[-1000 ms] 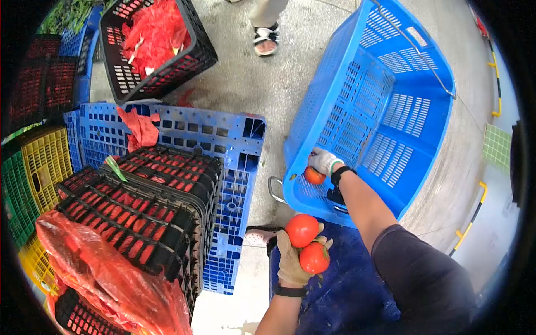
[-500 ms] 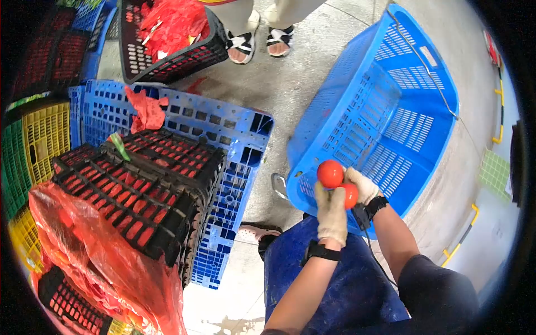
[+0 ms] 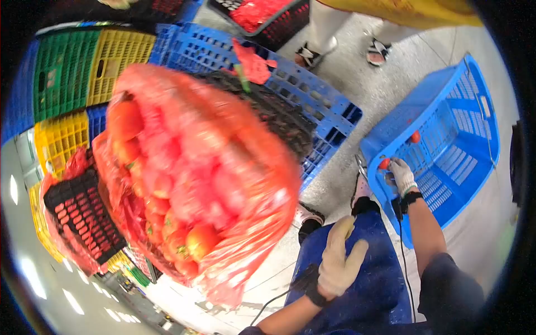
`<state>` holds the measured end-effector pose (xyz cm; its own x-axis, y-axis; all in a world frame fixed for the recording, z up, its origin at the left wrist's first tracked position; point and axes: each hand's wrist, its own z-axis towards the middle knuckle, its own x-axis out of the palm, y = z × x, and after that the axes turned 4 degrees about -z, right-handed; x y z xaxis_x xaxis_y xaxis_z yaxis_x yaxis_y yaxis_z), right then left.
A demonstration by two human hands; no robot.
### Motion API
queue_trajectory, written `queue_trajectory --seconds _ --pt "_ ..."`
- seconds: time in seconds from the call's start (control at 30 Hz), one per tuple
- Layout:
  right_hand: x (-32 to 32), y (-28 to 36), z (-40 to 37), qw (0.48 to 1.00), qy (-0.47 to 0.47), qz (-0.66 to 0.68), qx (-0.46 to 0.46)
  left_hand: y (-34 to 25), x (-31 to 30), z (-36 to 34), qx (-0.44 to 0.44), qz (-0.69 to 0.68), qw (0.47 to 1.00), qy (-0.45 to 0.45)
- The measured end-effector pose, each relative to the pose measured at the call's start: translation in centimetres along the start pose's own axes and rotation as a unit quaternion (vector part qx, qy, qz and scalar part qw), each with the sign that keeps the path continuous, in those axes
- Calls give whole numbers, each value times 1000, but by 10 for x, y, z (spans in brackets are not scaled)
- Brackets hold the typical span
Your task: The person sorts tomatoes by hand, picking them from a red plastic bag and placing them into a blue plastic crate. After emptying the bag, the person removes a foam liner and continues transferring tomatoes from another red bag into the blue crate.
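Observation:
My left hand (image 3: 341, 258), in a cream glove, is open over the blue apron (image 3: 357, 273) on my lap, thumb and fingers apart and holding nothing. My right hand (image 3: 402, 176), also gloved, is at the near end of the blue slotted basket (image 3: 491, 100), its fingers closed against a red tomato (image 3: 384, 163). A second tomato (image 3: 415, 137) shows inside the basket, apart from both hands. To the left of my left hand is a large red plastic bag (image 3: 262, 184) with several tomatoes (image 3: 202, 241) in its opening; its edges are blurred.
A blue pallet (image 3: 340, 109) carries a black crate (image 3: 279, 117) beside the bag. Green crates (image 3: 64, 72) and yellow crates (image 3: 120, 64) are stacked at the left. Another person's feet (image 3: 378, 51) are beyond the pallet, near a black crate of red plastic (image 3: 285, 28).
My view has swung left, bringing the tomato bag fully in. My left hand has let go of its tomato and moved back from the basket; one tomato now shows inside the basket.

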<state>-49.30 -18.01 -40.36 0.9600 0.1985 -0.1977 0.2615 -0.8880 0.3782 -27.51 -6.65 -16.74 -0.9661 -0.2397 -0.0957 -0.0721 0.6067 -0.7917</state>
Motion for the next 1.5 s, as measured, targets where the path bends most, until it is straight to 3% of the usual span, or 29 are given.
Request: queue_trajectory --seconds 0.1,0.17,0.2,0.23,0.3,0.37,0.43,0.5,0.57,0.63,0.7,0.77,0.83,0.9,0.93,0.97,1.0,1.03,1.1,1.13,1.17,1.23,1.43,1.5 --pt "8 27 -40 996 4 -43 -83 -45 -50 -43 126 -21 991 -27" --pt "23 57 -80 982 -50 -69 -169 -62 -86 -68 239 -34 968 -73" --pt "34 81 -105 982 -36 -76 -170 -74 -99 -77 241 -44 966 -82" --pt "43 97 -129 979 -33 -83 -185 -80 -123 -88 321 -58 938 -116" --pt "61 123 -179 926 -37 25 -374 -93 -176 -98 338 173 910 -164" --pt "109 158 -249 902 -77 50 -422 -87 -209 -91 281 280 854 -336" --pt "147 177 -305 798 -81 -115 -586 -61 -248 -83 158 321 855 -375" --pt "196 185 -356 765 -8 -208 -610 -22 -274 -81 72 306 889 -332" --pt "249 194 -386 667 77 -350 -654 -16 -280 -83 62 389 870 -298" --pt "294 184 -392 569 77 -503 -646 -22 -280 -82 46 403 865 -294" --pt "324 178 -402 460 12 -675 -576 -24 -288 -75 35 414 870 -267" --pt "339 186 -402 452 1 -693 -562 -27 -300 -77 16 391 890 -236" --pt "334 189 -393 463 45 -681 -565 -19 -305 -82 101 270 912 -292" --pt "329 193 -392 481 51 -649 -587 -18 -316 -90 119 93 938 -313" --pt "327 196 -397 574 79 -595 -558 -17 -321 -93 111 -139 942 -283" --pt "324 198 -403 659 106 -532 -520 -17 -326 -99 96 -363 897 -235" --pt "319 194 -413 712 112 -433 -541 -18 -332 -102 81 -553 811 -174" --pt "315 195 -423 709 109 -437 -542 -32 -340 -110 40 -641 753 -140" --pt "310 194 -437 858 277 -144 -409 -38 -348 -122 16 -747 664 -38" --pt "309 190 -439 865 391 -8 -315 -42 -349 -126 15 -748 663 -35" --pt "307 187 -444 866 388 -8 -316 -47 -350 -129 10 -760 650 -21" --pt "307 183 -456 786 574 169 -152 -55 -351 -132 7 -772 635 -6" --pt "309 170 -475 778 593 160 -134 -57 -349 -137 -1 -801 597 46" --pt "309 164 -473 772 607 145 -125 -45 -347 -135 22 -757 651 46"
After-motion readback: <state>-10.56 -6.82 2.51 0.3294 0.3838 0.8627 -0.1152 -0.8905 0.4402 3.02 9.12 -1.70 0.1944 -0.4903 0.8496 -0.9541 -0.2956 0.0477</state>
